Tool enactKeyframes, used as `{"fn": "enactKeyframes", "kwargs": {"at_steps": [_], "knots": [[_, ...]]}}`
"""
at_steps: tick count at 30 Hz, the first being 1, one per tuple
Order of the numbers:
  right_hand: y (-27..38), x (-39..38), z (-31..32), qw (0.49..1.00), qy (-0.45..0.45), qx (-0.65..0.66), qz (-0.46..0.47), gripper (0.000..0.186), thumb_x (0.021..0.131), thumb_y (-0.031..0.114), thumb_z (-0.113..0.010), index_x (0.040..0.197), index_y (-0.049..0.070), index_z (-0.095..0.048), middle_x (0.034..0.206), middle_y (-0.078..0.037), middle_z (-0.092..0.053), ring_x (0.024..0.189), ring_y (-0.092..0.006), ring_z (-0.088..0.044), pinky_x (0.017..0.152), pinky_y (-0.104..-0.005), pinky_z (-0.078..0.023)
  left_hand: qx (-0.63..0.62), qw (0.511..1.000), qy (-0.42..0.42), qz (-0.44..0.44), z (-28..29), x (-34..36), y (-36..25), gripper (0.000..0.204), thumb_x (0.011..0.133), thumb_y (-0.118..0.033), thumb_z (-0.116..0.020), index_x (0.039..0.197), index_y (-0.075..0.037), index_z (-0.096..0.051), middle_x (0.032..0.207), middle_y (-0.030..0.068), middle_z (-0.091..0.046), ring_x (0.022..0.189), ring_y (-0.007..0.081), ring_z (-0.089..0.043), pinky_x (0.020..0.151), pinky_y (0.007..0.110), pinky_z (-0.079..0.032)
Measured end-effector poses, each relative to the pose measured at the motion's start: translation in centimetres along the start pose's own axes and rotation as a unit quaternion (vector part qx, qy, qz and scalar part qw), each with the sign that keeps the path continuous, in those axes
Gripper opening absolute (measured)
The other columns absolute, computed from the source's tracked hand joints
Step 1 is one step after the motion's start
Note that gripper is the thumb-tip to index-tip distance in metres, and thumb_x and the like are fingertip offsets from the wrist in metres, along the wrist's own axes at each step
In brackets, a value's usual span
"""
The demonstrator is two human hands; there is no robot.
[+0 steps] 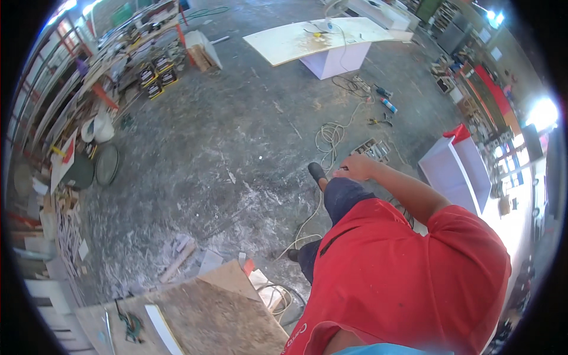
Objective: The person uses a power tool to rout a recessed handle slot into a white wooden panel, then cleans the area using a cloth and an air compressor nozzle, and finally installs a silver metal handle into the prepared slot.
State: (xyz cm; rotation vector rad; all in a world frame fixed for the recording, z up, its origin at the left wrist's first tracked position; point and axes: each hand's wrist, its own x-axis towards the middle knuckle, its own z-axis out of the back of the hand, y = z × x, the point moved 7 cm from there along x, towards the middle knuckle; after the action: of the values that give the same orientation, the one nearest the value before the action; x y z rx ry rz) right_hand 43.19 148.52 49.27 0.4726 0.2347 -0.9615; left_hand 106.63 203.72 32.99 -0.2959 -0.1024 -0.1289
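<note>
One of the person's two hands shows: the right hand is out ahead of the body, just above the thigh of the dark trousers, its fingers curled in. A small dark spot shows at the fingertips, but I cannot tell whether they grip anything; the left hand is out of view. Nearest to the right hand in the view, on the grey floor, are a shallow tray of small parts and, to its left, a loosely coiled pale cable. Farther up the floor lie yellow-and-black pliers and a blue-and-white tube. Right of these stands a white cabinet topped with red material. At lower left, a wooden table carries a green tool and a white strip.
</note>
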Motion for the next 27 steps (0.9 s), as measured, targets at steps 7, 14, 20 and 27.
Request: {"fn": "enactKeyframes", "kwargs": {"at_steps": [7,14,20,27], "knots": [[-4.6,10.7,1.8,0.993,0.081,0.075,-0.050,0.077,0.095,0.073,-0.052,0.106,0.000,-0.075,0.105,-0.027,-0.073,0.101,-0.0458,-0.069,0.088,-0.0520,-0.052,-0.029,0.996,0.005,-0.088,-4.5,3.3,-17.6,0.056,0.102,-0.033,-0.056,0.146,0.001,-0.054,0.143,0.0183,-0.060,0.128,0.0355,-0.061,0.106,0.047,-0.050],[-5.5,27.8,3.5,0.952,0.158,0.256,0.055,0.070,0.097,0.069,-0.055,0.113,0.004,-0.074,0.108,-0.020,-0.075,0.103,-0.0356,-0.071,0.090,-0.0446,-0.053,-0.031,0.990,0.014,-0.134,-9.5,4.0,-34.0,0.055,0.104,-0.030,-0.053,0.149,0.002,-0.051,0.148,0.0177,-0.057,0.131,0.0355,-0.059,0.109,0.048,-0.050],[-3.2,35.4,13.9,0.884,0.201,0.405,0.115,0.050,0.103,0.053,-0.058,0.124,0.009,-0.067,0.096,-0.013,-0.073,0.085,-0.0263,-0.070,0.077,-0.0400,-0.055,-0.217,0.877,0.214,-0.371,-0.9,-0.1,-55.9,0.055,0.106,-0.028,-0.050,0.151,0.003,-0.048,0.153,0.0172,-0.054,0.134,0.0355,-0.057,0.111,0.048,-0.049],[-4.4,40.1,31.3,0.895,-0.093,0.413,0.140,0.035,0.104,0.041,-0.060,0.122,0.012,-0.065,0.087,-0.014,-0.070,0.076,-0.0324,-0.069,0.071,-0.0443,-0.053,-0.736,0.368,0.562,0.085,-4.6,-8.3,-104.6,0.066,0.103,-0.063,-0.043,0.142,-0.011,-0.056,0.148,0.0169,-0.057,0.053,0.0118,-0.045,0.054,0.029,-0.038]]}}
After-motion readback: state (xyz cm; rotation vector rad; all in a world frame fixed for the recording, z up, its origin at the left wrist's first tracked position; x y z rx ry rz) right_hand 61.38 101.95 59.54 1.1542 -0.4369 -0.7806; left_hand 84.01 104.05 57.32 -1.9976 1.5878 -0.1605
